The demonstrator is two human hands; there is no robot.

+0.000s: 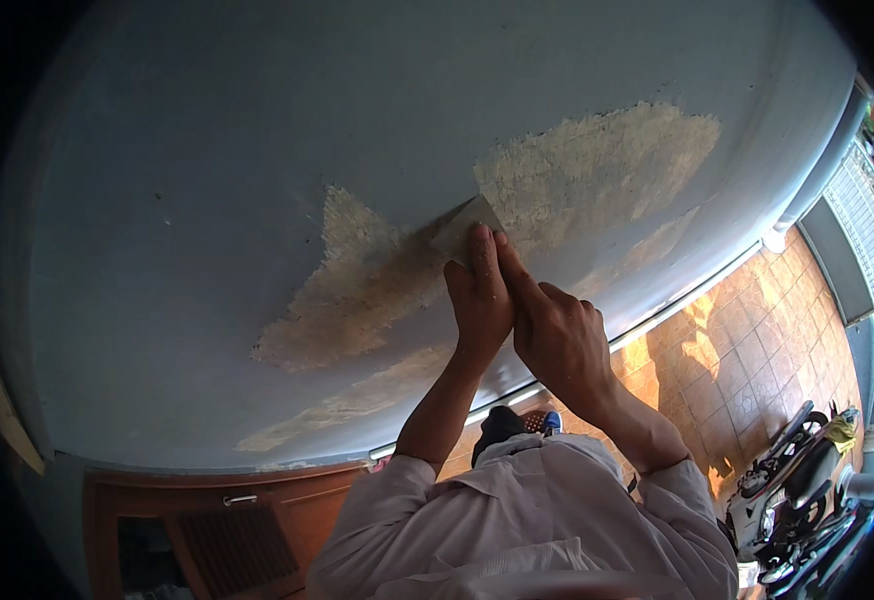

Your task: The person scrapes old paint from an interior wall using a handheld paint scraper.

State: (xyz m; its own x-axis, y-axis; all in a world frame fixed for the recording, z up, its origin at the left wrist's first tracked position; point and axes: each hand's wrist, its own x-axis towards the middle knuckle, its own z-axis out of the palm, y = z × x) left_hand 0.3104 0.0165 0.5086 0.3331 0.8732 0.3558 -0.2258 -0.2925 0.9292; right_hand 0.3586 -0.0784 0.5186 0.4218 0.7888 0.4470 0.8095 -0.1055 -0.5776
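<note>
A flat metal scraper blade (461,229) lies against a blue-grey painted wall (242,135), its corner at the lower left edge of a large bare patch (609,161). My left hand (482,307) is on the blade, one finger stretched along its face and the thumb at its lower side. Close against it, my right hand (564,341) reaches its index finger to the blade's lower edge, the other fingers curled. The scraper's handle is hidden by the hands. To the left, another pale, rough patch (354,289) shows where the paint is off.
A long pale patch (354,390) runs lower on the wall. At the lower left is a brown wooden door (309,510) with a metal handle (240,499). Motorcycles (789,480) stand on the tiled floor (737,360) at right, below a white gate (868,217).
</note>
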